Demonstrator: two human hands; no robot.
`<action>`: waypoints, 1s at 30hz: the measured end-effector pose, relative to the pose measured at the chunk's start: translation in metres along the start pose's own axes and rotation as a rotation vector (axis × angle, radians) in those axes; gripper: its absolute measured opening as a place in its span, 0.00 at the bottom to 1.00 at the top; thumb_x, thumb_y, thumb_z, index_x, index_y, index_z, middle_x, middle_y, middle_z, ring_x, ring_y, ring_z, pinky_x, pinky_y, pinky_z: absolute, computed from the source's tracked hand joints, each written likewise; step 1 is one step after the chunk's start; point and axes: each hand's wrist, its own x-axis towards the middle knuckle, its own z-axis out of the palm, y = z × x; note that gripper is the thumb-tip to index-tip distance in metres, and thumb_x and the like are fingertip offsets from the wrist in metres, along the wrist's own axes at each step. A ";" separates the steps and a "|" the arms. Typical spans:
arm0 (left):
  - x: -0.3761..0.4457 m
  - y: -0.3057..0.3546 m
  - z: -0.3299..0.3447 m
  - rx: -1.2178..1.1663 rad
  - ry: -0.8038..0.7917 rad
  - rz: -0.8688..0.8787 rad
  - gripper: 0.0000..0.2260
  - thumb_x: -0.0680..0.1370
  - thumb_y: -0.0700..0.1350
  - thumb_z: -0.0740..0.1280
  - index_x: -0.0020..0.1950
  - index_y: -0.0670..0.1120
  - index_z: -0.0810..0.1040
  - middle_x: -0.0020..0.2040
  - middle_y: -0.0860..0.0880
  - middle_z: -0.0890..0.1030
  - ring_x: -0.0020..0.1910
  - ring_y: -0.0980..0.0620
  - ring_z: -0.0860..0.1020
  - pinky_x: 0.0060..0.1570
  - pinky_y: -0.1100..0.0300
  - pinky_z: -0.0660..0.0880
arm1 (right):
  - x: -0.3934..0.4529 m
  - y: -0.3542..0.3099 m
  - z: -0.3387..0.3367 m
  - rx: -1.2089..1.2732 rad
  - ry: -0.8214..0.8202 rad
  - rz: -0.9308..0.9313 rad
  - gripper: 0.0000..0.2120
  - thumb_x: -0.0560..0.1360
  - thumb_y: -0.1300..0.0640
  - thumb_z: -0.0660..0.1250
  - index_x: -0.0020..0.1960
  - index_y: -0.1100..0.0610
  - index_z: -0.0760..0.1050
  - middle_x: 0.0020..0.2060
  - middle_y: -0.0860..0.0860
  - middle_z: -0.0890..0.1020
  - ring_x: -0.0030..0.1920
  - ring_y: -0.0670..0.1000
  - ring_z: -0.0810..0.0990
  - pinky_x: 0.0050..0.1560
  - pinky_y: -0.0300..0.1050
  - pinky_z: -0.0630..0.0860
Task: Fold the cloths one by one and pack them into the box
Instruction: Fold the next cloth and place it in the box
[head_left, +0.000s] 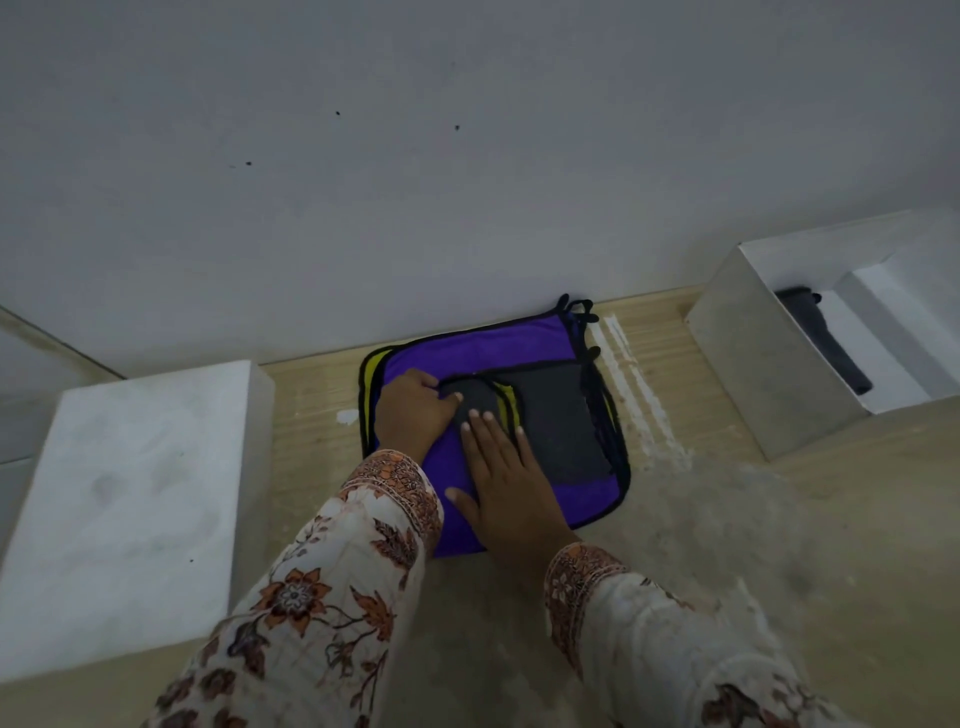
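Observation:
A stack of cloths lies on the wooden table against the wall, with a purple cloth (467, 348) edged in black on top. A dark grey cloth (558, 421) lies on the purple one, and yellow edges of lower cloths (370, 384) show at the left. My left hand (413, 413) grips a folded-over corner of the grey cloth, thumb on top. My right hand (506, 478) presses flat on the cloths, fingers straight. At the right stands an open white box (769, 364) holding a dark folded cloth (826, 338).
The white box lid (130, 483) lies flat on the table at the left. The wall runs right behind the cloths. White scuff marks (639, 389) streak the wood between the stack and the box.

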 end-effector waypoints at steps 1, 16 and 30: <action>0.000 0.002 0.000 0.002 0.001 -0.019 0.17 0.71 0.54 0.73 0.51 0.43 0.79 0.47 0.45 0.83 0.51 0.46 0.80 0.51 0.55 0.76 | 0.000 -0.001 0.000 0.005 -0.009 0.001 0.36 0.79 0.37 0.42 0.78 0.59 0.49 0.78 0.55 0.52 0.78 0.54 0.47 0.76 0.59 0.50; -0.008 0.045 0.001 -0.131 0.113 0.026 0.10 0.75 0.50 0.68 0.48 0.44 0.75 0.45 0.43 0.82 0.49 0.43 0.79 0.50 0.53 0.74 | -0.011 0.015 -0.048 0.545 0.379 0.257 0.11 0.78 0.57 0.62 0.60 0.56 0.72 0.50 0.51 0.77 0.40 0.49 0.76 0.37 0.41 0.70; -0.011 0.063 0.039 -0.077 -0.035 0.294 0.13 0.71 0.41 0.72 0.55 0.45 0.77 0.54 0.45 0.76 0.52 0.47 0.76 0.53 0.57 0.73 | -0.027 0.060 -0.043 0.155 0.460 0.435 0.11 0.71 0.60 0.67 0.53 0.55 0.75 0.52 0.54 0.77 0.51 0.56 0.74 0.46 0.50 0.73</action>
